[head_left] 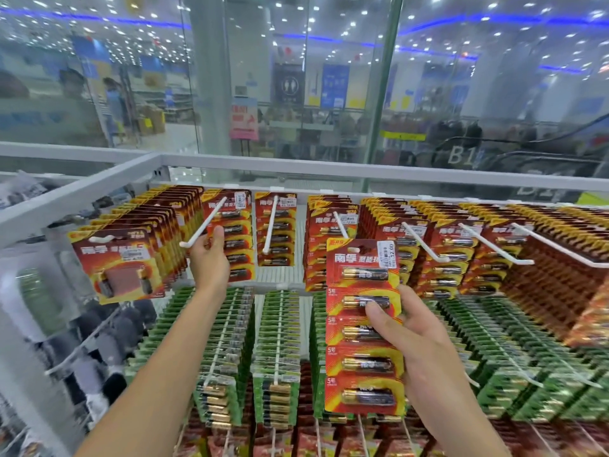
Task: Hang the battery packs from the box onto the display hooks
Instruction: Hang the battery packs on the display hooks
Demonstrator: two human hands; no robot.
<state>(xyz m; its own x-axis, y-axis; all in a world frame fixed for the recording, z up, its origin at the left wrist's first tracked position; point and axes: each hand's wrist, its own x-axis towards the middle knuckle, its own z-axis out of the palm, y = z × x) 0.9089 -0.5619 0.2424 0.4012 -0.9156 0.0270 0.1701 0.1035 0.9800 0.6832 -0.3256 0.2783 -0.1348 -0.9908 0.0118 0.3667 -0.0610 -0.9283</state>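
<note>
Our right hand [425, 344] grips a long red battery pack [362, 367], thumb pressed on its front and fingers curled behind. We hold the pack upright in front of the display, its top edge just below a white hook [341, 225] that already carries red packs. Our left hand [209, 258] reaches up to another hook [211, 219], and its fingertips meet the rod or the hung pack [235, 232] behind it. We cannot tell from this angle whether they grip anything. Rows of green packs [280, 324] hang lower down. A white rail [329, 166] tops the display, with a glass wall [296, 94] beyond.
</note>
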